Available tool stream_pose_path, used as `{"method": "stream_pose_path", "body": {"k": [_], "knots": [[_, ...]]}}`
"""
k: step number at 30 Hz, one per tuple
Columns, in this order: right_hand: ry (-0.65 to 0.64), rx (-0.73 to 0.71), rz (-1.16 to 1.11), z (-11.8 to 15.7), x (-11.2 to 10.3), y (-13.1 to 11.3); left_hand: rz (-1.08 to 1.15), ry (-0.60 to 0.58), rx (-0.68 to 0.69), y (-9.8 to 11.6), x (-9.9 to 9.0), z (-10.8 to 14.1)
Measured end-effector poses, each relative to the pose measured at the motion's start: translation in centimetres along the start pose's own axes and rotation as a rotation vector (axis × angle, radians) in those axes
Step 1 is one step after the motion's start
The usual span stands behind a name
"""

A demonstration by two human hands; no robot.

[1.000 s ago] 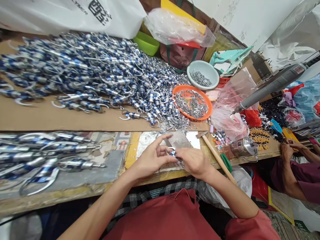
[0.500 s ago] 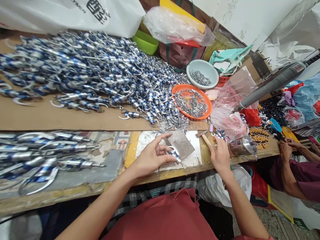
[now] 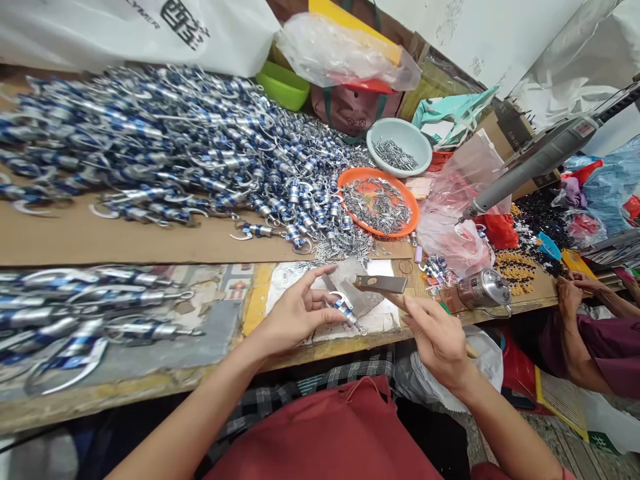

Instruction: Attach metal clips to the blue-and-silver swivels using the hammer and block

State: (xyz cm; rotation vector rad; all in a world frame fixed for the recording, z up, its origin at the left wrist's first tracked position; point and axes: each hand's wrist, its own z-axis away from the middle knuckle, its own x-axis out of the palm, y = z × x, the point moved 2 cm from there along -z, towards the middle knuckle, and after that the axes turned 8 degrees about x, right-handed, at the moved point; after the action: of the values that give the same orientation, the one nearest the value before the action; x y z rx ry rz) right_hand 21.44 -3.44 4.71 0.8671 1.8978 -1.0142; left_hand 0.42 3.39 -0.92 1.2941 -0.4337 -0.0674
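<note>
The left hand [image 3: 294, 311] pinches a blue-and-silver cylindrical metal piece with a curved hook [image 3: 346, 308] beside a flat grey metal block [image 3: 369, 304] on the wooden table [image 3: 165, 388]. The right hand [image 3: 441, 341] grips a wooden-handled, dark-headed hammer [image 3: 384, 285], its head above the block.

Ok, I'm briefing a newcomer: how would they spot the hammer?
From the big pile of metal pieces, look down and right to the grey plate on the bench. Overlapping it in view is the hammer, its handle in the right hand. A dark, bar-shaped head sets it apart from the blue-and-silver piece in the left hand.
</note>
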Motion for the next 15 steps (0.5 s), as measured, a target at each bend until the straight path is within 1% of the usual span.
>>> {"method": "stream_pose_path", "body": {"k": [3, 4, 7, 8, 10, 11, 13, 14, 15], "knots": [[-0.127, -0.008, 0.121, 0.1, 0.9, -0.1, 0.002, 0.001, 0.002, -0.1, -0.1, 0.0], [-0.147, -0.005, 0.14, 0.2, 1.1, 0.0, 0.002, 0.002, 0.003, -0.2, -0.2, 0.0], [-0.08, -0.001, 0.121, 0.5, 1.4, -0.1, 0.003, 0.001, 0.01, -0.4, -0.2, -0.1], [-0.076, 0.009, 0.101, 0.7, 1.4, -0.1, 0.002, -0.001, 0.011, -0.5, -0.1, -0.2], [-0.114, 0.062, 0.034, 1.0, 1.7, 0.0, -0.007, -0.008, 0.014, -0.3, 0.2, -0.1], [-0.127, 0.102, -0.011, 1.1, 1.8, 0.4, -0.02, -0.006, 0.014, 0.0, 0.3, 0.1], [-0.074, 0.206, -0.097, 1.2, 2.0, 1.8, -0.075, 0.039, 0.024, 1.0, -0.2, 0.7], [-0.034, 0.264, -0.11, 1.2, 2.1, 3.0, -0.116, 0.092, 0.041, 1.6, -0.9, 1.2], [0.002, 0.322, -0.097, 1.2, 2.2, 4.4, -0.167, 0.173, 0.07, 2.2, -2.0, 1.8]]}}
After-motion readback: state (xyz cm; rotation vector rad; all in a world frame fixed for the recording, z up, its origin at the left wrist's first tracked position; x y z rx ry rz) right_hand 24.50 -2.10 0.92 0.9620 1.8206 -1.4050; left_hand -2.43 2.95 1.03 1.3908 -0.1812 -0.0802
